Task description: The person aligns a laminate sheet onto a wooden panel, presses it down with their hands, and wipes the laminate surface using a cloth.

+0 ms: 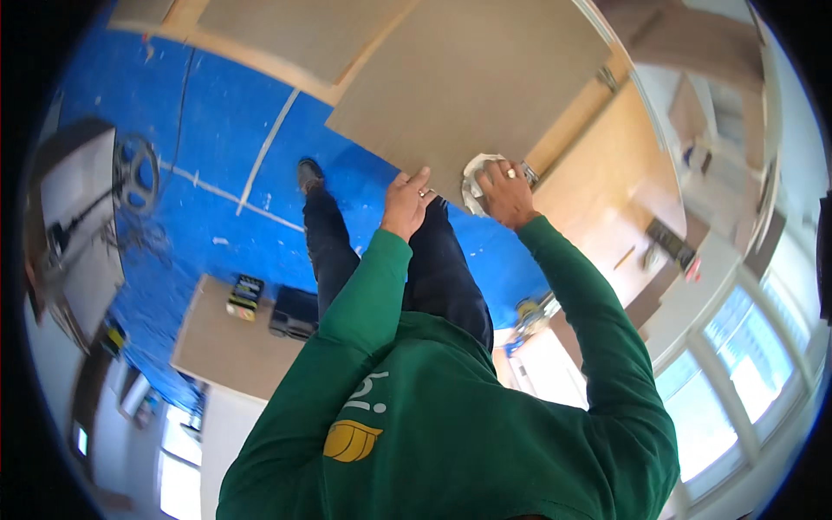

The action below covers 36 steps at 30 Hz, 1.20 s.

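Observation:
A large grey-brown cabinet door [468, 78] stands swung out from a pale wooden cabinet, with metal hinges [604, 79] along its right side. My left hand [406, 204] is at the door's near edge, thumb on the face and the other fingers partly hidden, closed on that edge. In my right hand [508, 192] is a bunched white cloth [473, 178], pressed on the door's near right corner beside the lower hinge [529, 173]. The fingers are curled over the cloth, so part of it is hidden.
Blue sheeting [217, 113] with pale tape strips covers the floor. Behind on the left, a brown-topped table [208, 334] carries a black case [295, 312] and a yellow-black box [245, 297]. On the wooden surface to the right lie a pencil [624, 258] and a dark box [670, 243].

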Motion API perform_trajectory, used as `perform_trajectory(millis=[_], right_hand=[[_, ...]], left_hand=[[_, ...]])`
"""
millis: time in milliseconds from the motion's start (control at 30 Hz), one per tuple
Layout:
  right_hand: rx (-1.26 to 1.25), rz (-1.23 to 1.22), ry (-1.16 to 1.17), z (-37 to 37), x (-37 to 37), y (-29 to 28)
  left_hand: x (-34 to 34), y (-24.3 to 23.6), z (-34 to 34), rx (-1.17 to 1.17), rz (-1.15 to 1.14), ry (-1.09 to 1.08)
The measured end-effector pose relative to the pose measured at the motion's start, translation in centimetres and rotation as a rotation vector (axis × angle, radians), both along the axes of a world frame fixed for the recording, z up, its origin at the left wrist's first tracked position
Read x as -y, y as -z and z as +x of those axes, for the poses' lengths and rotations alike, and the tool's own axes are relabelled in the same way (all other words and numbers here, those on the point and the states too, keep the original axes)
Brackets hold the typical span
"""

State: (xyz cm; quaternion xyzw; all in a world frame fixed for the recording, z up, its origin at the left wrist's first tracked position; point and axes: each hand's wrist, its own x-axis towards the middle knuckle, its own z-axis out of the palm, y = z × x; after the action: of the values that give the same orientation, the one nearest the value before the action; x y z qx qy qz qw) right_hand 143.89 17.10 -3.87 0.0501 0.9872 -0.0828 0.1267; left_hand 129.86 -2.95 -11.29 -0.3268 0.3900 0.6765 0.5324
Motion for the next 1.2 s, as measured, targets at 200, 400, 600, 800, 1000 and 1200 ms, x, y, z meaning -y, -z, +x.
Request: perform_trajectory(millis=[200,400,600,800,1000,1200], right_hand=[[-0.215,-0.071,-0.156,-11.3,-1.6,2.1],[-0.219,-0.108,-0.327,-25.6,1.5,2.7],[-0.218,-0.064,-0.364,-18.7,1.4,2.9],[-0.136,-0.093,-0.532,-18.6,1.7,2.1],[-0.21,-0.124,-0.377,-25.2,4.8,3.3],[-0.055,-0.169,-0.525,-18.4,1.8,1.8]], left_hand=[[-0.2,0.8,2.0,-0.129,-0.051,0.012],[-2.0,-1.2,3.5,-0.243,-0.08,-0.072],[-5.6,-0.9,7.5,-0.481,-0.278,-0.094],[-5.2,-0.4,7.7,-0.606,-0.312,-0.029],[-4.8,-1.7,7.7,-0.609,-0.342,0.018],[-5.1,-0.3,7.5,-0.487,-0.278,-0.093]])
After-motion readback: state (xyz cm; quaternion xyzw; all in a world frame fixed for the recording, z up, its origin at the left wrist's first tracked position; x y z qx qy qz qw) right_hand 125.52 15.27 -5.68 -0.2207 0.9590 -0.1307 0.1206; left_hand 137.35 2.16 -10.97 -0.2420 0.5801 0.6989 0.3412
